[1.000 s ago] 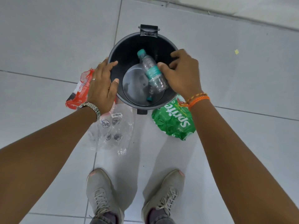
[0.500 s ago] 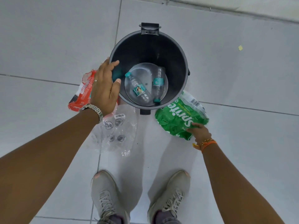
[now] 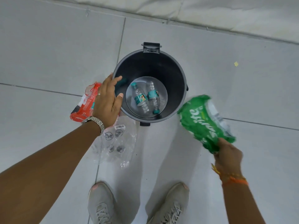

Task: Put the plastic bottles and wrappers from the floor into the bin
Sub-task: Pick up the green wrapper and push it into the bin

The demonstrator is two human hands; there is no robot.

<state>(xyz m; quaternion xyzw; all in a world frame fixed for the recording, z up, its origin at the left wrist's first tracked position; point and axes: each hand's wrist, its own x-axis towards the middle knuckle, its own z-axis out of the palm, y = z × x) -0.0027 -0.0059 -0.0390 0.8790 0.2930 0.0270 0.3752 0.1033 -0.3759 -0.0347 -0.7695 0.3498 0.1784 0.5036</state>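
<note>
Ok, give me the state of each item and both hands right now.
Bin: upright, open.
Two bottles: lying in the bin, capped.
Green wrapper: crumpled, lifted.
Right hand: gripping the green wrapper.
Left hand: on the bin rim.
Red wrapper: on the floor.
Clear wrapper: on the floor.

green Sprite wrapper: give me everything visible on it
The green Sprite wrapper is crumpled thin plastic film with white lettering and a clear, silvery patch on its far side. The right hand pinches its near end; it appears lifted off the floor, motion-blurred, just right of the bin and outside it.
</note>
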